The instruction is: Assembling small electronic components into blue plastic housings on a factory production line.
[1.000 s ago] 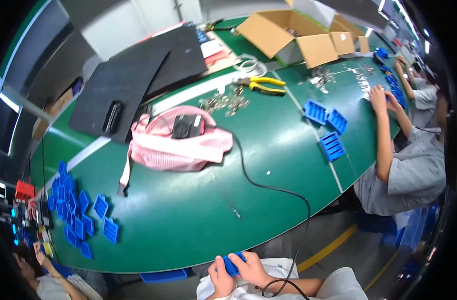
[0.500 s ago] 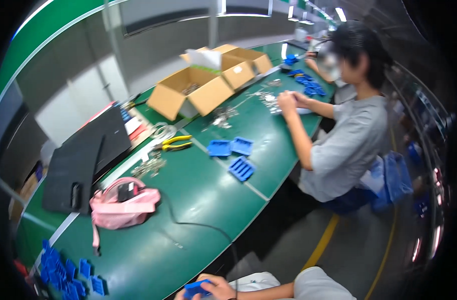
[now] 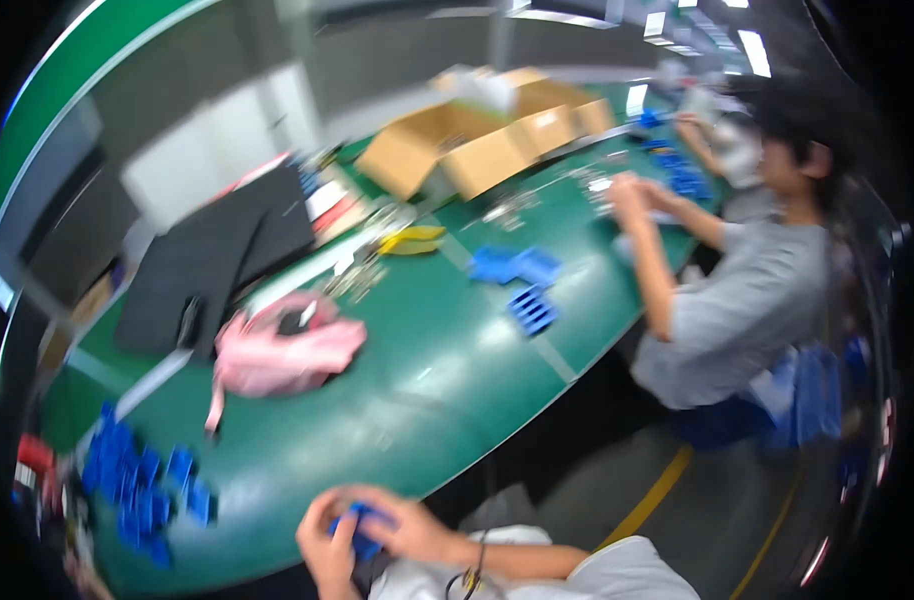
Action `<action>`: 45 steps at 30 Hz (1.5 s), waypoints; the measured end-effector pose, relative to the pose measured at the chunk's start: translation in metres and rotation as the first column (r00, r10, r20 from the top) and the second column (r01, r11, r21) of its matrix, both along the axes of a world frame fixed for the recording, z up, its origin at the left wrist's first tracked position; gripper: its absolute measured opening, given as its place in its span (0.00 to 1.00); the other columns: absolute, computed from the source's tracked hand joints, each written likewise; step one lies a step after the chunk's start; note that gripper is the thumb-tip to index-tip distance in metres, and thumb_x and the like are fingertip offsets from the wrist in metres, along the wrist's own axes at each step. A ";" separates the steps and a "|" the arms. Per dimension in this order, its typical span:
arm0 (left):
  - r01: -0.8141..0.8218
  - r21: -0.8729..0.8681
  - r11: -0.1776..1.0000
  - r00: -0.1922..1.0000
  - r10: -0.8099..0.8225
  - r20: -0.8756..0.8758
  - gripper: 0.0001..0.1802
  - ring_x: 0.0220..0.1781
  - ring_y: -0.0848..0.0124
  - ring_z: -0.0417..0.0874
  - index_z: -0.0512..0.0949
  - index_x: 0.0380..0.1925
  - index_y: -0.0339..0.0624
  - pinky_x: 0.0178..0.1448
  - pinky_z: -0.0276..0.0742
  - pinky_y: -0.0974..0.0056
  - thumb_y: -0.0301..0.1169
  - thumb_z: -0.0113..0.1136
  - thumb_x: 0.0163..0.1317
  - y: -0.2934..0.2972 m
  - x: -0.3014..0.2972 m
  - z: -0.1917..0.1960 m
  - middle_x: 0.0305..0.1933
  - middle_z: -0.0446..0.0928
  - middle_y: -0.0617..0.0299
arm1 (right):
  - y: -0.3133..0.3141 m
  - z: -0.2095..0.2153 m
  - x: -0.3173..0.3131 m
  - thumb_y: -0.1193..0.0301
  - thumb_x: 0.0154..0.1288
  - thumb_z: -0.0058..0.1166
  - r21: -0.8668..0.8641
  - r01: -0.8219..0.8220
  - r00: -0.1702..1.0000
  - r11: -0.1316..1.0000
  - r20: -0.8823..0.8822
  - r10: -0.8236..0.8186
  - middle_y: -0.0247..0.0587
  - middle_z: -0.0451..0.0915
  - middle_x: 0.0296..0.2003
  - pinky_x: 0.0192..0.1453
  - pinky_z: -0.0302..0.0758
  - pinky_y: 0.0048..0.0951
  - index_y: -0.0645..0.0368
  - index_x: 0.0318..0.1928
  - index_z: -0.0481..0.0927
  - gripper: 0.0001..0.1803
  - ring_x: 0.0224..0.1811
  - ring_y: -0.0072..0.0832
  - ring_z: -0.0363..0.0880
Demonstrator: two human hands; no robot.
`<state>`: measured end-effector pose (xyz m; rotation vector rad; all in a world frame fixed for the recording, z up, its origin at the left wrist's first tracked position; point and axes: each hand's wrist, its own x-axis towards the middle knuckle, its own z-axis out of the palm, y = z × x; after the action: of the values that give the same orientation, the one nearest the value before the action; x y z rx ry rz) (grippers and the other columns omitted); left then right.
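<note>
Low at the table's (image 3: 457, 400) near edge, the left hand (image 3: 327, 545) and the right hand (image 3: 412, 525) close together around one small blue part (image 3: 357, 530), which sits between them, pinched from both sides. Blur hides its long axis. Neither hand is nearer. More blue parts (image 3: 142, 485) lie just left; a pink bag (image 3: 282, 350) lies beyond; a seated co-worker (image 3: 747, 290) works far right.

We see a smooth green table (image 3: 447, 380) with a slight sheen, a soft pink cloth bag (image 3: 282, 350), matt brown cardboard boxes (image 3: 477, 150) and blue plastic parts (image 3: 142, 490).
</note>
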<state>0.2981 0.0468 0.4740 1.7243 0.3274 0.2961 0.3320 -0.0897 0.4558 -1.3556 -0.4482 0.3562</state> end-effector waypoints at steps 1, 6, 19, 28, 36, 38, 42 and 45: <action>0.055 -0.131 0.990 0.998 -0.057 -0.011 0.19 0.44 0.70 0.78 0.72 0.46 0.30 0.49 0.72 0.68 0.22 0.58 0.52 -0.003 0.006 0.009 0.42 0.76 0.54 | -0.002 0.016 0.004 0.71 0.63 0.50 -0.044 0.109 0.964 0.993 -0.237 -0.117 0.37 0.77 0.40 0.33 0.74 0.24 0.56 0.55 0.70 0.19 0.29 0.22 0.75; 0.029 -0.378 0.925 0.999 -0.042 -0.026 0.13 0.39 0.77 0.75 0.73 0.46 0.32 0.44 0.72 0.73 0.20 0.53 0.60 -0.017 0.017 -0.001 0.40 0.75 0.59 | 0.004 0.008 0.019 0.75 0.63 0.48 0.041 0.209 0.921 0.977 -0.345 -0.182 0.33 0.73 0.29 0.18 0.68 0.15 0.59 0.51 0.70 0.15 0.20 0.14 0.70; -0.116 -0.341 0.933 0.989 0.141 0.051 0.10 0.24 0.81 0.73 0.75 0.43 0.34 0.22 0.70 0.75 0.25 0.48 0.65 -0.013 0.013 -0.022 0.31 0.74 0.62 | 0.021 -0.006 0.017 0.74 0.66 0.40 0.089 0.181 0.921 0.979 -0.365 -0.137 0.39 0.73 0.31 0.19 0.74 0.20 0.61 0.46 0.67 0.09 0.24 0.19 0.75; -0.133 -0.352 0.926 0.990 0.144 0.005 0.10 0.21 0.82 0.73 0.75 0.43 0.34 0.21 0.69 0.75 0.25 0.49 0.64 -0.015 0.017 -0.018 0.25 0.75 0.63 | 0.026 0.000 0.021 0.71 0.66 0.41 0.017 0.277 0.932 0.961 -0.248 -0.264 0.33 0.72 0.30 0.24 0.70 0.15 0.60 0.40 0.71 0.07 0.24 0.14 0.71; -0.172 -0.341 0.924 0.984 0.177 -0.016 0.09 0.20 0.82 0.73 0.76 0.40 0.33 0.21 0.68 0.75 0.24 0.49 0.63 -0.016 0.017 -0.022 0.23 0.75 0.64 | 0.024 -0.004 0.020 0.71 0.66 0.41 0.017 0.289 0.933 0.957 -0.231 -0.278 0.33 0.72 0.29 0.25 0.69 0.14 0.61 0.40 0.71 0.07 0.25 0.13 0.70; -0.178 -0.346 0.921 0.983 0.184 -0.015 0.09 0.20 0.82 0.73 0.76 0.40 0.32 0.20 0.68 0.75 0.23 0.49 0.63 -0.017 0.018 -0.021 0.23 0.75 0.64 | 0.023 -0.006 0.020 0.71 0.66 0.41 0.015 0.268 0.930 0.963 -0.266 -0.255 0.32 0.73 0.30 0.26 0.69 0.15 0.61 0.40 0.71 0.07 0.26 0.13 0.70; -0.128 -0.365 0.922 0.991 0.130 -0.019 0.09 0.26 0.79 0.76 0.75 0.41 0.33 0.26 0.72 0.75 0.23 0.49 0.63 -0.015 0.017 -0.017 0.31 0.77 0.59 | 0.025 -0.016 0.021 0.72 0.66 0.41 -0.035 0.325 0.940 0.945 -0.100 -0.327 0.33 0.73 0.32 0.28 0.69 0.16 0.61 0.39 0.71 0.07 0.27 0.13 0.70; -0.057 -0.432 0.900 0.989 0.111 0.102 0.09 0.39 0.75 0.77 0.73 0.41 0.33 0.39 0.75 0.72 0.22 0.49 0.61 -0.017 0.021 -0.014 0.41 0.76 0.54 | 0.028 -0.013 0.020 0.72 0.66 0.41 -0.020 0.343 0.933 0.939 -0.106 -0.343 0.32 0.73 0.33 0.30 0.69 0.16 0.61 0.39 0.71 0.07 0.29 0.14 0.69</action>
<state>0.3193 0.0296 0.4597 1.2526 0.3472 0.3638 0.3522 -0.0621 0.4423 -1.3785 -0.1150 0.1387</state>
